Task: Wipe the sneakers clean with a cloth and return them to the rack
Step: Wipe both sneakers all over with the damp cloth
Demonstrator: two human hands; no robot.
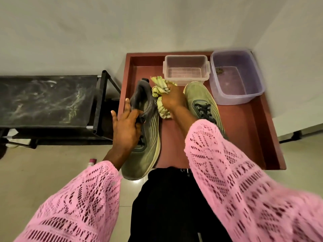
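Left hand [125, 127] grips a sneaker [145, 137], right hand [172, 98] grips the cloth [160, 89]; clear box [186, 69] empty.

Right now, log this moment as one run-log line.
left hand: holds left sneaker | right hand: grips cloth against it | other sneaker: on red table | rack: bare top

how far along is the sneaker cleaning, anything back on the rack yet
Nothing looks finished: the black fabric rack has no shoes on the shelf in view. In hand: the left hand grips the olive-green sneaker by its collar, and the right hand bunches the green-and-white cloth against it. Left: the second olive-green sneaker on the red-brown tray table, then racking both.
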